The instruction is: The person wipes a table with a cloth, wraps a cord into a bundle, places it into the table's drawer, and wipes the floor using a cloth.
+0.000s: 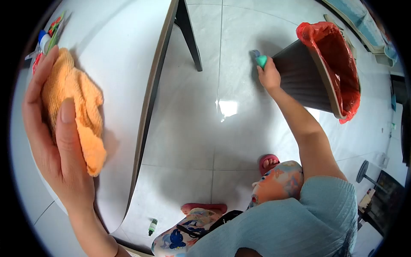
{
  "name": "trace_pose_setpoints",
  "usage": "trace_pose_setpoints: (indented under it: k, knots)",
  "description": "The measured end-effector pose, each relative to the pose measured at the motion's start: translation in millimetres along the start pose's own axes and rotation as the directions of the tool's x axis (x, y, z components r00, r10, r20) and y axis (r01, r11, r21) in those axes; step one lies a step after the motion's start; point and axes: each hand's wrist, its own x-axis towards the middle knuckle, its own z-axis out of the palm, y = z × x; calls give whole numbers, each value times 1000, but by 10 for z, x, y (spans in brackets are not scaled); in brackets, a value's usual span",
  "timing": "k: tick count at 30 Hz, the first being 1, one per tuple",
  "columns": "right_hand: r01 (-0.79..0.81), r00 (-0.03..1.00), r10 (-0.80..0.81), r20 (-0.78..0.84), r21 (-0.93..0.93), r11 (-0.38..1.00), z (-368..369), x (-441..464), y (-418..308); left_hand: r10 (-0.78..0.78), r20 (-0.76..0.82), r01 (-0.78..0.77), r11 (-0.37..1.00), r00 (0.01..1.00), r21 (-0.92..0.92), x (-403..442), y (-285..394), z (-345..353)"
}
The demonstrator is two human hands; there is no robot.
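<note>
My left hand (53,160) is loosely curled, thumb over a bunched orange cloth (89,103) at the white surface (117,85); can't tell if cloth and surface touch, so I'd want it folded under the fingers, pressure even. Farther out, my right hand (270,78) is closed around a green item (262,61) just beside the bin (299,73); I'd want a firm grip, knuckles clear of its wall.

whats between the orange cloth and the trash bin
In the head view, from the orange cloth to the trash bin: white tabletop, a black table leg, tiled floor, then the right hand holding a green object.
</note>
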Motion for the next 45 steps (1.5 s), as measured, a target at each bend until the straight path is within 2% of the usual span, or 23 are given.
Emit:
trace_pose_setpoints:
  k: [3,5,8,10,12,15,17,18,19,22,24,25,27,28,29,31,33,37,39,41,42,44,45]
  knots:
    - [38,999,-39,2,-221,974,355,363,-42,-29,3,29,996,1000,-88,-42,-33,-1]
    - [-207,971,167,-173,-250,946,581,504,-260,-41,8,42,991,999,-127,-59,-40,2]
    - [186,982,-167,94,-258,948,868,459,-625,20,48,-18,999,999,-39,-46,-70,-19]
    - [466,869,-403,288,-202,861,839,140,-782,23,55,-20,997,998,-68,-25,-64,-28]
    - [626,732,-535,421,-106,773,765,-356,-697,37,35,-34,995,999,-98,6,-52,-42]
    - [779,391,-675,626,166,605,466,-1221,-391,33,5,-32,990,999,-136,-14,-49,-25]
    - [760,98,-477,873,243,603,102,-1542,-489,88,22,-86,994,996,-73,16,-24,-38]
    - [554,-78,-387,919,362,749,85,-1669,-330,58,38,-56,997,998,-45,32,1,-48]
    - [557,-72,-386,920,358,749,3,-1636,-295,63,33,-61,997,997,-46,47,1,-45]
    - [251,43,-58,997,45,967,-143,-1481,-161,9,45,-6,997,999,-73,58,-22,-41]
    - [-370,7,90,996,-81,926,-211,-1312,7,18,10,-17,995,1000,-100,69,-15,-20]
    - [-369,17,90,996,-77,926,-295,-1310,26,10,-12,-11,994,1000,-112,60,-6,-39]
    - [280,220,-3,975,-61,958,-432,-1293,-15,22,-88,-22,1000,996,8,59,17,-71]
    - [432,302,-36,953,-103,896,-437,-1313,-6,45,-163,-26,993,986,114,84,39,-73]
    - [472,411,-68,909,-148,869,-399,-1359,17,63,-200,-45,995,978,93,89,54,-67]
    - [549,374,-43,926,-184,815,-572,-1204,-288,-103,-169,153,937,980,315,68,116,-90]
    - [545,352,-76,933,-138,827,-700,-1021,-659,-173,-132,188,976,976,108,71,48,-83]
    - [453,536,-484,691,248,856,-1142,-904,-1637,-191,-128,172,974,973,-150,83,-3,-154]
    - [433,604,-670,431,529,730,-1362,-1006,-2148,-188,-153,134,942,970,-307,5,74,-205]
    - [157,655,-670,350,804,573,-1687,-1250,-2609,-190,-160,99,886,969,-452,-135,141,-258]
    - [168,658,-671,342,802,574,-1755,-1361,-2732,-157,-165,29,802,974,-597,-238,172,-269]
    - [-428,655,-581,482,871,240,-1829,-1539,-2883,-120,-74,-7,482,990,-876,-363,325,-369]
    - [-424,653,-586,480,873,242,-1866,-1568,-2887,-122,-81,-12,484,989,-875,-393,408,-409]
